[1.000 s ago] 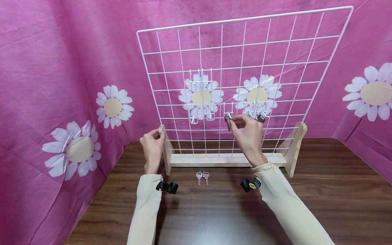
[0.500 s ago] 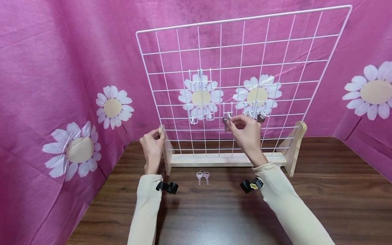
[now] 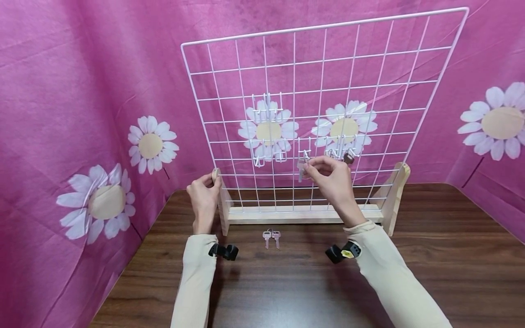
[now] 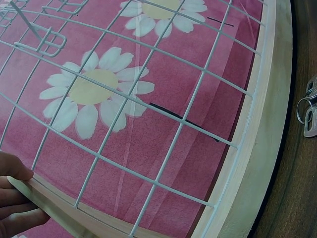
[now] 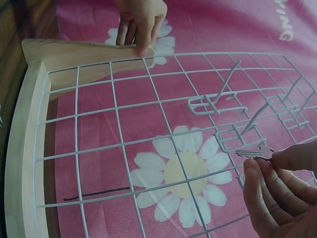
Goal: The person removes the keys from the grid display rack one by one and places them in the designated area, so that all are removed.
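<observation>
My right hand (image 3: 334, 184) pinches a silver key (image 3: 301, 167) between thumb and fingertips, right at a white wire hook (image 3: 305, 152) on the grid. In the right wrist view the key (image 5: 255, 152) shows its toothed blade pointing left, just beside the hooks. My left hand (image 3: 204, 196) holds the rounded top of the left wooden upright (image 3: 223, 209), thumb in front. The white wire grid (image 3: 293, 31) stands upright in its wooden base. Another key (image 3: 348, 158), dark-looking, hangs on a hook to the right of my right hand.
Two keys (image 3: 272, 238) on a ring lie on the brown wooden table (image 3: 266, 291) in front of the base. More white hooks (image 3: 267, 109) hang on the grid's left part. The right wooden upright (image 3: 397, 196) stands beyond my right forearm. A pink flowered cloth (image 3: 102, 68) hangs behind.
The key in my right hand has turned from a dark, edge-on look to show its pale silver face, and sits slightly lower and left. My left hand keeps its place on the upright.
</observation>
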`<state>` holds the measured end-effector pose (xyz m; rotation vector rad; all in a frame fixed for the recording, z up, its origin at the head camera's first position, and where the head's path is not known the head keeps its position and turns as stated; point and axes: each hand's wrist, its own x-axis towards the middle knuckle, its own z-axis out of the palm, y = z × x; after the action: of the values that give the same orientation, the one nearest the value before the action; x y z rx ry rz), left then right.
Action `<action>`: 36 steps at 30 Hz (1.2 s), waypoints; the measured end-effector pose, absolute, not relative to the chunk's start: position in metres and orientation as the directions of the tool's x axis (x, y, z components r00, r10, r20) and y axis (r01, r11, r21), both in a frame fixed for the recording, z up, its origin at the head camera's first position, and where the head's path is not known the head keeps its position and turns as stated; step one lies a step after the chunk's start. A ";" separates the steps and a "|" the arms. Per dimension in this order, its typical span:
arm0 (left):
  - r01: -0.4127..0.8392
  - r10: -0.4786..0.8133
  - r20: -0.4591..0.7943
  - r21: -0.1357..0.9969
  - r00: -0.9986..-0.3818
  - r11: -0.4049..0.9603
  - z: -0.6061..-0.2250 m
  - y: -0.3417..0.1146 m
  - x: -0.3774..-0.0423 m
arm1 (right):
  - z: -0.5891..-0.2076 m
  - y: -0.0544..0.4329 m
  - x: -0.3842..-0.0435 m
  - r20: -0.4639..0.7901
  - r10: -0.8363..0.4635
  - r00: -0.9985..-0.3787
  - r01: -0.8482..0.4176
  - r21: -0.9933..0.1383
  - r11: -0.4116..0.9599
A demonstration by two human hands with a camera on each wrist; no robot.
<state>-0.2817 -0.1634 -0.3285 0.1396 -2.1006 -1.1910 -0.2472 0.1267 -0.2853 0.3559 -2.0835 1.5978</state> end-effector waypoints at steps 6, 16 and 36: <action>0.236 -0.411 0.525 0.785 -0.745 0.573 -0.329 -0.164 -0.282 | -0.288 0.128 -0.245 0.491 0.050 -0.870 -0.477 -0.862 0.173; 0.230 -0.410 0.516 0.788 -0.752 0.571 -0.329 -0.164 -0.281 | -0.288 0.127 -0.240 0.483 -0.004 -0.876 -0.483 -0.875 0.034; 0.242 -0.409 0.521 0.790 -0.749 0.564 -0.328 -0.163 -0.281 | -0.286 0.129 -0.231 0.463 -0.032 -0.886 -0.460 -0.885 -0.063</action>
<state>-0.2809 -0.1634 -0.3282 0.1330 -2.1029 -1.2021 -0.2307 0.1293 -0.2857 0.5292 -1.9154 2.0241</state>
